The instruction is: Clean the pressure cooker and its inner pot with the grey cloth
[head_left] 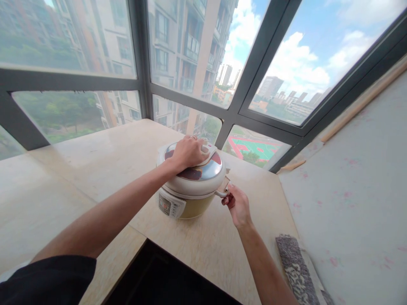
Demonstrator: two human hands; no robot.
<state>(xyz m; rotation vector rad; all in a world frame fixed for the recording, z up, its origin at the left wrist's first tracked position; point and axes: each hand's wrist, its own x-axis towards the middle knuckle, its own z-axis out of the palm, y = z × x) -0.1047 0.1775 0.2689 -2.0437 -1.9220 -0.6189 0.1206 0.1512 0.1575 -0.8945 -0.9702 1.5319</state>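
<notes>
An electric pressure cooker point(197, 206) stands upright on the pale marble-like ledge, its white control panel point(170, 205) facing front left. On top is its lid point(206, 171), with a shiny metal centre and a white rim. My left hand point(188, 151) is closed around the lid's raised white handle point(210, 153), and part of that handle is hidden under the palm. At the cooker's right, my right hand point(238, 204) pinches the white side handle point(222, 193) between thumb and curled fingers. The lid appears to sit on the body.
Grey-framed windows point(144, 55) meet in a corner behind the ledge point(79, 169). A flowered wall point(346, 199) rises at the right, with a folded grey patterned cloth point(295, 267) beside it. A dark rectangular area point(165, 279) lies at the near edge.
</notes>
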